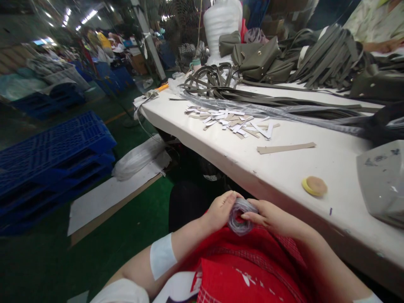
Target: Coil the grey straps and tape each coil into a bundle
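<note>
Both my hands are on the grey translucent coil [239, 229], right here above my red apron [227, 277], off the near edge of the table [280, 172]. My left hand [221, 211] has its fingers closed on one side; my right hand [268, 215] grips the other, thumb at the opening. Neither is nearer! It's round, no long axis, hole facing me. Over to the right sits a white flower-printed container [381, 181]; its contents, I can't tell. A small yellow roll [314, 186] lies near it.
</note>
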A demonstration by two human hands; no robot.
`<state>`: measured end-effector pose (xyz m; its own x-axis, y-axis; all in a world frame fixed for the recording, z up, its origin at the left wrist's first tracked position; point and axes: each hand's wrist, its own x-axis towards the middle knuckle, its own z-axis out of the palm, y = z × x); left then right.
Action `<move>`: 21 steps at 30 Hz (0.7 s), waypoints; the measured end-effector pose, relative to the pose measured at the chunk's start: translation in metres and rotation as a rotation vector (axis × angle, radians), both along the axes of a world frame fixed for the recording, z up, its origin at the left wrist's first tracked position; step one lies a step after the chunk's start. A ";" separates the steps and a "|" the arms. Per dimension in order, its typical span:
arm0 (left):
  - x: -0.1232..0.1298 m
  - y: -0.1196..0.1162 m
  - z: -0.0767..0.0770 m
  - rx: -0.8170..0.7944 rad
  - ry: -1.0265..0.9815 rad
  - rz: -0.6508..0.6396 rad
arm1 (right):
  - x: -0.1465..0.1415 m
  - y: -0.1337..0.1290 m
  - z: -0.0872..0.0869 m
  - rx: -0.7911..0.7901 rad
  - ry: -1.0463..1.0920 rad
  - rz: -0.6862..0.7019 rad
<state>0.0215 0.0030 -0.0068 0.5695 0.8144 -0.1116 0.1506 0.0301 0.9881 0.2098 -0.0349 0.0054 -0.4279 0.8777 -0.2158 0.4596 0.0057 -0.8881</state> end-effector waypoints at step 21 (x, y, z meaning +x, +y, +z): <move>-0.001 -0.006 -0.054 -0.088 0.143 -0.374 | 0.059 0.097 0.060 0.257 -0.513 -0.429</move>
